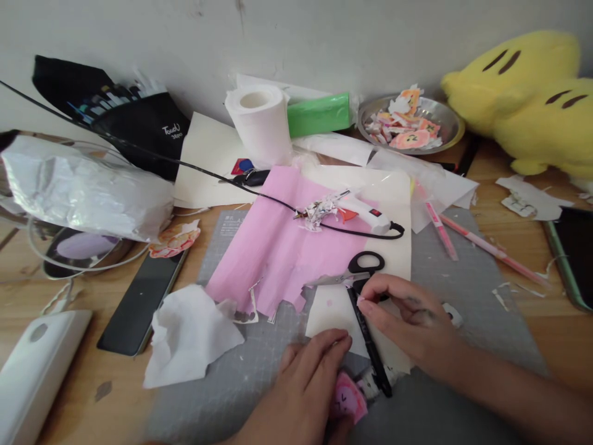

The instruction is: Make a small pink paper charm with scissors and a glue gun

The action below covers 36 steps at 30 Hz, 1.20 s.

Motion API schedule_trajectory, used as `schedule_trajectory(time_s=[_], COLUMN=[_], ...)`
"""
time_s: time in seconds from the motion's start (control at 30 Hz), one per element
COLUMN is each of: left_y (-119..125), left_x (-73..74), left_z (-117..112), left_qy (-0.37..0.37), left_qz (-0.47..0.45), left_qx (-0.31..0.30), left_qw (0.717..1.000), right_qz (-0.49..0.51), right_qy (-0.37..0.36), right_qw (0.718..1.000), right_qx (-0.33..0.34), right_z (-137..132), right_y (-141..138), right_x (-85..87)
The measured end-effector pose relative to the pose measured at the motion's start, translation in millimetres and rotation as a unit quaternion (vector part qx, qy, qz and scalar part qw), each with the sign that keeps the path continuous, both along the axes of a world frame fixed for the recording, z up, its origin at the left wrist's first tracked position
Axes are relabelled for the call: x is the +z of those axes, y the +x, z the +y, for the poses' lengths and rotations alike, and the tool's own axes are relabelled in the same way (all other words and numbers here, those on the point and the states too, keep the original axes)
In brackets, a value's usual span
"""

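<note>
My left hand [303, 386] rests low on the grey cutting mat [472, 290], fingers closed on a small pink cartoon cutout [348, 398], with the fingertips on a cream paper piece [331, 312]. My right hand [407, 324] pinches the top of a black pen-like tool [370, 349] that slants down across the cream paper. Black-handled scissors [359, 271] lie just beyond the right hand. A pink paper sheet [273, 247] lies behind them, with a white glue gun [365, 213] on it.
A crumpled white tissue [188, 334] and a black phone [141, 300] lie to the left. At the back stand a toilet roll [259, 120], a green box [319, 114] and a metal bowl of cutouts [410, 123]. A yellow plush [523, 93] and pink pens [482, 244] sit on the right.
</note>
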State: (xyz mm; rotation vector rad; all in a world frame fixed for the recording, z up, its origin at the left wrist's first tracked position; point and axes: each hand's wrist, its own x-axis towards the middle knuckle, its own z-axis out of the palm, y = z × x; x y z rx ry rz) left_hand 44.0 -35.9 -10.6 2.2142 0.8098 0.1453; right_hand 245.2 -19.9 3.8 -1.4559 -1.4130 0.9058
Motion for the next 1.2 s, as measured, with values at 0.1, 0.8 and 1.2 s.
schedule_trajectory(time_s=[0.1,0.8,1.2], left_y=[1,2,-13], left_x=[1.0,-15.1,4.8], left_z=[1,0,30], left_qy=[-0.023,-0.165,0.327], left_qz=[-0.018,-0.224,-0.144], left_qx=[-0.012,-0.064,0.051], left_qw=[0.999,0.958,0.933], right_qz=[-0.002,0.031,0.026], right_qy=[-0.008,-0.012,-0.008], right_qw=[1.0,0.999,0.999], right_qx=[0.004,0.003,0.024], right_z=[0,-4,-1], right_y=[-1,-4,-2], right_x=[-1.7,-3.4,-6.2])
